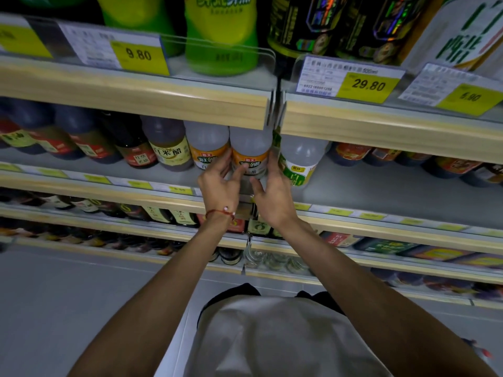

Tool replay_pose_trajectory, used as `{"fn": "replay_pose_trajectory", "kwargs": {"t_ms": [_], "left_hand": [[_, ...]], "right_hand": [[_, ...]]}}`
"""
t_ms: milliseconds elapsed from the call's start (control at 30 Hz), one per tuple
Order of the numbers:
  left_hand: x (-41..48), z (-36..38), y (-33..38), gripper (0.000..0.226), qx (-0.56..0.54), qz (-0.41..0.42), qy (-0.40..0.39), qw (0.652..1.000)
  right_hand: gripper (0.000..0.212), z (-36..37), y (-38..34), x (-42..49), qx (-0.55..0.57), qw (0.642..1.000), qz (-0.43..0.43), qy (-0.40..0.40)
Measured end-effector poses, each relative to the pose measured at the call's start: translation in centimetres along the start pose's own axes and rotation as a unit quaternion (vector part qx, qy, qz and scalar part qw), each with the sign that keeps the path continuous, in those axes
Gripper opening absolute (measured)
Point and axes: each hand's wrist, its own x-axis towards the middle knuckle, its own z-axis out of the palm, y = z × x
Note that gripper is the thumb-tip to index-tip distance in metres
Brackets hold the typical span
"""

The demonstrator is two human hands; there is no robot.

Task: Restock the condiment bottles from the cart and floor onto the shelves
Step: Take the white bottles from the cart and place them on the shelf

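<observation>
A clear vinegar bottle with an orange label (250, 151) stands on the second shelf (109, 170), between a matching bottle (207, 145) on its left and a green-labelled clear bottle (299, 161) on its right. My left hand (220, 183) is at its left side, fingers curled round the label. My right hand (272, 191) cups its right side, fingers up along the bottle and thumb under its base. Both hands hold this one bottle at the shelf's front edge.
Dark sauce bottles (81, 140) line the same shelf to the left and right. Green bottles (220, 34) and black ones (307, 23) stand on the shelf above, with yellow price tags (367, 84). Lower shelves hold more bottles. Grey floor lies below.
</observation>
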Motion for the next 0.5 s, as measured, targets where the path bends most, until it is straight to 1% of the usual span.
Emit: {"fn": "replay_pose_trajectory", "kwargs": {"t_ms": [67, 167, 400, 500], "left_hand": [[0.0, -0.2, 0.1, 0.045, 0.003, 0.002, 0.006, 1.000], [0.0, -0.6, 0.2, 0.043, 0.000, 0.007, 0.001, 1.000], [-0.4, -0.4, 0.2, 0.047, 0.051, 0.022, 0.001, 0.998], [-0.3, -0.5, 0.3, 0.049, 0.024, -0.009, -0.006, 1.000]], "right_hand": [[0.077, 0.1, 0.2, 0.3, -0.004, 1.000, -0.003, 0.012], [0.073, -0.1, 0.8, 0.8, -0.018, 1.000, -0.005, 0.007], [0.079, 0.0, 1.6, 0.3, 0.007, 1.000, -0.004, -0.020], [0.075, -0.5, 1.6, -0.3, 0.030, 0.998, -0.004, -0.051]]}}
